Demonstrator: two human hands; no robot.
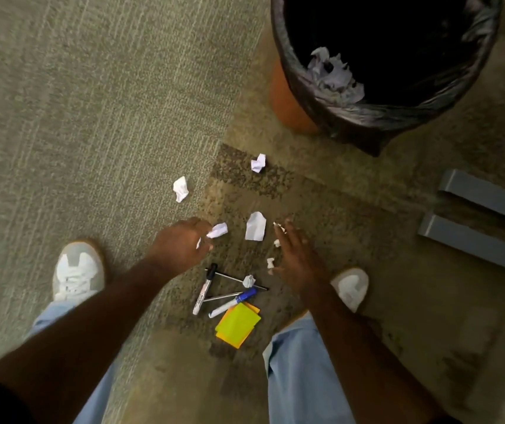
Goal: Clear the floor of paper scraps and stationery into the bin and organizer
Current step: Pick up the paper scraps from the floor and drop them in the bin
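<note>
Several crumpled white paper scraps lie on the carpet: one (258,162) near the bin, one (180,188) to the left, a larger one (255,226) in the middle. My left hand (180,244) pinches a small scrap (218,231) at its fingertips. My right hand (297,255) hovers with fingers spread beside tiny scraps (271,262). Below the hands lie a black-capped marker (204,287), a blue-capped marker (234,302), thin pens (235,280) and yellow sticky notes (238,325). The orange bin (287,102) with a black liner holds crumpled paper (335,76).
A grey organizer (483,221) with two long compartments sits on the floor at the right edge. My two white shoes (76,272) (352,286) stand either side of the stationery. Open carpet stretches to the left.
</note>
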